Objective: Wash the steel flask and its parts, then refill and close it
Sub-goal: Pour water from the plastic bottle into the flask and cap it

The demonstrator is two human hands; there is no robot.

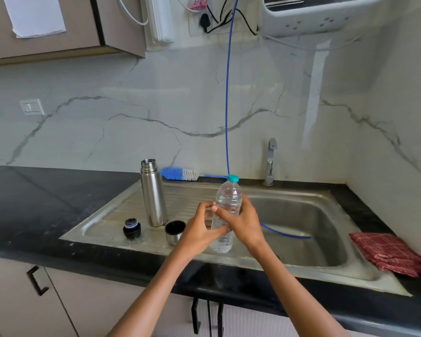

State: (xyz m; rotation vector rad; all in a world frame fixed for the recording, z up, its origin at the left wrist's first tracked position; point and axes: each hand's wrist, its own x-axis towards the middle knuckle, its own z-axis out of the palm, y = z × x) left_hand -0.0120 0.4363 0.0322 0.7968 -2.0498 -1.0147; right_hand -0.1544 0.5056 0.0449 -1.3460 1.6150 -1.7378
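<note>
The steel flask (153, 193) stands upright and uncapped on the sink's draining board (107, 215). Its black stopper (131, 229) sits to its front left, and its steel cup lid (175, 231) stands mouth-up to its front right. A clear plastic water bottle (227, 210) with a teal cap is held upright above the sink's near edge. My right hand (241, 221) wraps around the bottle's middle from the right. My left hand (201, 226) grips its lower half from the left.
A blue-and-white bottle brush (180, 174) lies behind the flask at the wall. A blue hose (227, 93) hangs down into the sink basin (301, 229). The tap (270, 161) stands behind the basin. A red checked cloth (389, 254) lies at the right.
</note>
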